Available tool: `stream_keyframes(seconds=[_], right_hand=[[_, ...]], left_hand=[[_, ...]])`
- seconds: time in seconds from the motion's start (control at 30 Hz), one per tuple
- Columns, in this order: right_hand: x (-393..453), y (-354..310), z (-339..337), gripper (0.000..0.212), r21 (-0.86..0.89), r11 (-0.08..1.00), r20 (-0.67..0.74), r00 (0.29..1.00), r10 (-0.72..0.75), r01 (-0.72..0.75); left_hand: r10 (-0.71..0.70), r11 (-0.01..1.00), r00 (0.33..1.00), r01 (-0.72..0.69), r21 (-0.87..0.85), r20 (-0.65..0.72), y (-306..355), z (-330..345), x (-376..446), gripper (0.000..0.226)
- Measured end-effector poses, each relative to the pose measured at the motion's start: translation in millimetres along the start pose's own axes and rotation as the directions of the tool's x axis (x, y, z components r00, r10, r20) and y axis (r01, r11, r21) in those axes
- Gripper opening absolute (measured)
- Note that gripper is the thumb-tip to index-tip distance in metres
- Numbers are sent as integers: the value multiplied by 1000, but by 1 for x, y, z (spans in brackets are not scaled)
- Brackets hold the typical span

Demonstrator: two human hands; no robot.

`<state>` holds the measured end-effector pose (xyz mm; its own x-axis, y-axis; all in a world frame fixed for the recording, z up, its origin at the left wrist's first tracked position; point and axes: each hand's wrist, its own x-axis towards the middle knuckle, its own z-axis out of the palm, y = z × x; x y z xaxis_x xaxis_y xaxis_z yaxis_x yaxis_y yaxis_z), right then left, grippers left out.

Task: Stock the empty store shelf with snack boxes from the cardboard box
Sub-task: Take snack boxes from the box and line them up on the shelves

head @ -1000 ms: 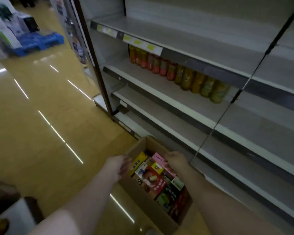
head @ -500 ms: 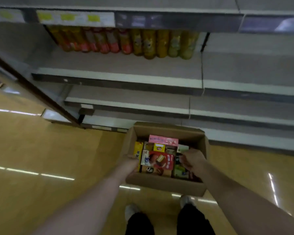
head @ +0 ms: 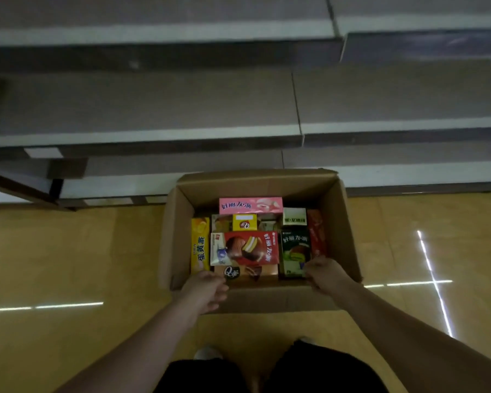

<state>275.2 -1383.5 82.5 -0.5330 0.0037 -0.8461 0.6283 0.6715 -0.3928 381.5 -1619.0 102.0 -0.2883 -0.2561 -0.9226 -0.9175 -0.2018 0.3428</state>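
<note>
snack boxes [head: 244, 248] fill the cardboard box [head: 335, 222] below the bare shelf [head: 153, 109]. our left hand [head: 204, 290] and right hand [head: 326, 272] curl over its near rim; we should lower it level, close to the shelf.

Both my bare forearms reach forward and down from the bottom corners of view. My left hand [head: 204, 290] curls knuckles-up, fingers closed in a grip. My right hand [head: 325, 272] mirrors it, fingers hooked downward, wrists level.
</note>
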Motion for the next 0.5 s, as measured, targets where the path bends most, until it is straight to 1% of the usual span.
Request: stream_keyframes(seconds=[0.07,0.1,0.13,0.17,0.2,0.23,0.27,0.3,0.37,0.43,0.47,0.5], right_hand=[[38,22,17,12,7,999,49,997,53,-54],[52,27,21,11,39,995,60,994,88,-90],[70,34,28,9,101,989,60,993,104,-110],[83,37,32,10,211,969,45,992,121,-128],[100,39,39,14,363,919,47,988,148,-155],[113,37,43,15,512,839,66,982,175,-184],[123,33,48,13,622,757,97,979,179,-200],[140,27,54,8,683,706,113,981,155,-190],[170,19,67,5,737,655,129,986,103,-165],[195,11,76,6,775,614,124,989,82,-148],[207,8,82,6,773,621,117,991,61,-130],[214,5,87,6,750,653,104,994,39,-104]], left_hand=[[-30,999,999,29,-42,-22,-18,5,33,8],[-38,996,999,36,-85,-27,-22,6,45,8],[-43,984,998,37,-172,-35,-26,6,62,8],[-51,956,998,39,-290,-33,-27,4,73,8],[-56,908,998,40,-418,-28,-26,3,90,9],[-46,854,999,24,-519,-29,-21,0,101,10],[-21,819,999,-1,-574,-32,-14,-2,109,10],[18,801,999,-42,-598,-47,-5,-2,125,11],[78,804,995,-97,-586,-58,4,-1,155,11],[100,849,995,-99,-519,-27,12,3,182,11],[99,884,995,-95,-458,-15,12,7,199,9],[89,921,996,-87,-379,-13,11,9,211,8]])
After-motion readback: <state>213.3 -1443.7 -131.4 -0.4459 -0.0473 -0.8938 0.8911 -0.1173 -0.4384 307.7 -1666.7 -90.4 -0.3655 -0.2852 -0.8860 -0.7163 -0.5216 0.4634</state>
